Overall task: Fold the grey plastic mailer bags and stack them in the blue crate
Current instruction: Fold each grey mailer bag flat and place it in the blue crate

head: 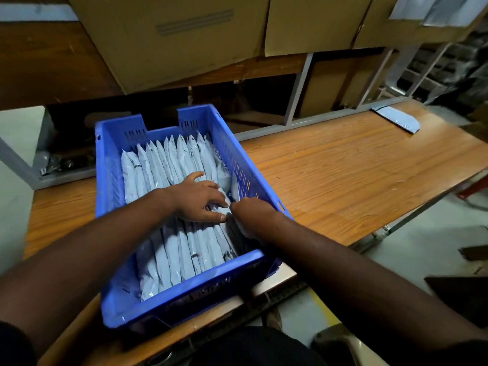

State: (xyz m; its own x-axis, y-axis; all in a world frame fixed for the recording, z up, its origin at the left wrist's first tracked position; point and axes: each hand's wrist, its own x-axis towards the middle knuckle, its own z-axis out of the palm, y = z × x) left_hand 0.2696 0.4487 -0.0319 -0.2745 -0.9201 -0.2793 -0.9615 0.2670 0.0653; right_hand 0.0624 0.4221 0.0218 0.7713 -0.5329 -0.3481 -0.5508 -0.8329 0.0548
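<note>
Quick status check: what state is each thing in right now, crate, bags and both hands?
Blue plastic crate: on the wooden table, nearly full.
Folded grey mailer bags: standing on edge in rows.
Loose grey mailer bag: flat on the table.
Left hand: open, pressing the bags.
Right hand: closed on a bag.

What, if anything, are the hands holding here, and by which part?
The right hand pinches one folded mailer bag by its near end, slotting it beside the crate wall. The left hand grips nothing; it presses flat on the stacked bags.
</note>
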